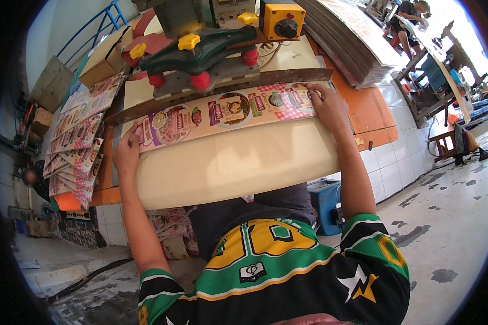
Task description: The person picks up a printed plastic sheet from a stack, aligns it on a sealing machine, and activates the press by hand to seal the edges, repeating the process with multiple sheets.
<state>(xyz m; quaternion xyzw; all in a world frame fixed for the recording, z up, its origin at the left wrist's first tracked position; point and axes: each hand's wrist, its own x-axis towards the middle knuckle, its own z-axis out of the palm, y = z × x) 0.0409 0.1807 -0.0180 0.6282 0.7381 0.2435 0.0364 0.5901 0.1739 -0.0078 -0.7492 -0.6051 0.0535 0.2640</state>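
Note:
A long printed strip (pixel 206 116) with colourful food pictures and a red-checked pattern lies along a metal guide bar (pixel 222 89). Below it is a smooth cream board (pixel 238 157), its near edge close to my body. At the strip's left end, my left hand (pixel 127 154) grips the edge with curled fingers. My right hand (pixel 329 108) holds the other end, fingertips on the strip near the bar. Just beyond the bar stands a press (pixel 198 57) with a dark green frame, yellow knobs and red feet; its underside is hidden.
Fanned stacks of printed sheets (pixel 78 138) lie at the left, near a cardboard box (pixel 106 57). A tall pile of boards (pixel 352 40) stands at the back right of the orange table (pixel 371 116). A yellow control box (pixel 281 20) tops the press. Another person (pixel 412 24) sits far right.

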